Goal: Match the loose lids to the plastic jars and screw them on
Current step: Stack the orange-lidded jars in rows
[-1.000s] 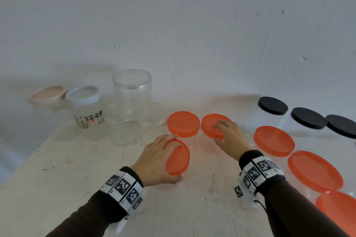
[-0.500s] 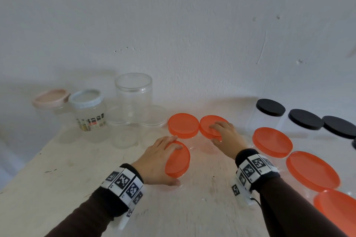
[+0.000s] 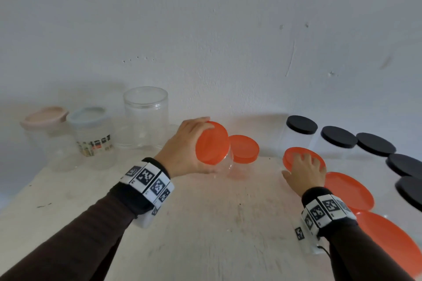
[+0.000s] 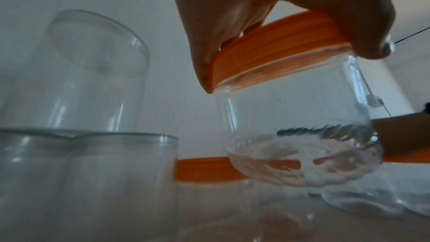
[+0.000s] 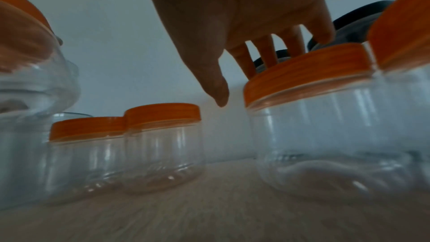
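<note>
My left hand (image 3: 201,143) grips a small clear jar (image 4: 298,135) by its orange lid (image 3: 212,142), thumb on one side of the rim and fingers on the other. The jar hangs tilted above the table. Behind it stands another small orange-lidded jar (image 3: 243,148). My right hand (image 3: 301,165) lies with spread fingers on the orange lid (image 5: 307,73) of a wider clear jar at the right; its thumb (image 5: 216,87) hangs free beside the rim. In the right wrist view two small orange-lidded jars (image 5: 163,144) stand side by side further back.
A tall lidless clear jar (image 3: 146,116), a jar with a pale blue lid (image 3: 91,134) and one with a pink lid (image 3: 43,118) stand back left. Black-lidded jars (image 3: 301,124) and more orange-lidded jars (image 3: 347,191) line the right side. The wall is close behind.
My left hand has lifted its orange-lidded jar off the table and carried it back. My right hand has left the small orange lid and moved right onto the wider one.
</note>
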